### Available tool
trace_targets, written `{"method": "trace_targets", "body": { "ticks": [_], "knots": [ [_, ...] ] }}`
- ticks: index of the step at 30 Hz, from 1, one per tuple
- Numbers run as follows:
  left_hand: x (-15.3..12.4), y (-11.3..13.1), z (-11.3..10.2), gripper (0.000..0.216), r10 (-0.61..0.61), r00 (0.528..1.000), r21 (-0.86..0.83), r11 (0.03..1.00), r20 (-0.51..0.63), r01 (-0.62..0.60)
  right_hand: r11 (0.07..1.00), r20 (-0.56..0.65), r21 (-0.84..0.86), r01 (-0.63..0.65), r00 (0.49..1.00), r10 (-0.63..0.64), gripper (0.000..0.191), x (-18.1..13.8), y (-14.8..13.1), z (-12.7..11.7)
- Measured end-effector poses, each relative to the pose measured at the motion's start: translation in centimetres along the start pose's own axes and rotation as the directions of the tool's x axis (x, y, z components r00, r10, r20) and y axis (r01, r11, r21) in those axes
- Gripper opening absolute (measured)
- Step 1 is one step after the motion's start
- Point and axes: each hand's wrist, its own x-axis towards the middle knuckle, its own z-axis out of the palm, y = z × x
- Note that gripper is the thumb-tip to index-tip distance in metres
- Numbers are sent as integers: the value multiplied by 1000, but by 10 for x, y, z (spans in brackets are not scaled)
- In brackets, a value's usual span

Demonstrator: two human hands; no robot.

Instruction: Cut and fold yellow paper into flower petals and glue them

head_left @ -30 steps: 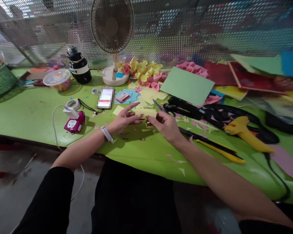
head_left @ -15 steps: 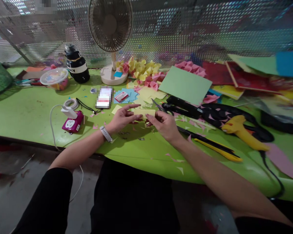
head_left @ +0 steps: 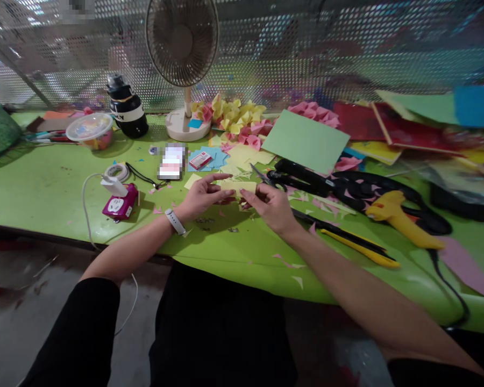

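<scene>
Between my two hands is a small folded-looking piece of yellow paper (head_left: 239, 186), held just above the green table. My left hand (head_left: 205, 196) pinches its left end, thumb in front, with the index finger stretched out above. On the other end, the thumb and fingers of my right hand (head_left: 271, 207) are closed. Beyond the hands lie loose yellow paper pieces (head_left: 246, 157) and blue paper squares (head_left: 215, 156) with a small red-and-white box (head_left: 200, 160) on top. Open scissors (head_left: 268, 177) rest just past my right hand.
At right lie a yellow glue gun (head_left: 403, 217), a yellow-and-black cutter (head_left: 358, 247) and a green sheet (head_left: 306, 141). A fan (head_left: 187, 129), a black bottle (head_left: 129, 110), yellow paper flowers (head_left: 237, 114) and a phone (head_left: 172, 161) stand or lie farther back. A purple power adapter (head_left: 121, 204) is at left.
</scene>
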Motion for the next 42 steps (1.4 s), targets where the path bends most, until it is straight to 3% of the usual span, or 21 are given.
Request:
{"method": "trace_targets", "body": {
  "ticks": [21,30,34,38,42],
  "knots": [
    [1,-1,-1,51,-15,999,39,999,-33,17,1000,20,27,-4,1000,3,38,3,6,0],
    [4,-7,-4,62,63,998,68,996,5,-63,996,80,41,-79,994,75,44,5,-2,-2],
    [4,-5,-4,57,102,995,95,990,19,-104,999,57,2,-42,998,41,49,6,-2,-4],
    [3,0,-6,74,41,997,116,992,59,-48,999,83,-41,-24,996,27,50,5,-3,-4],
    [2,2,-9,88,-25,996,247,969,88,2,995,125,-101,-15,992,27,53,2,-2,-3]
  ]
}}
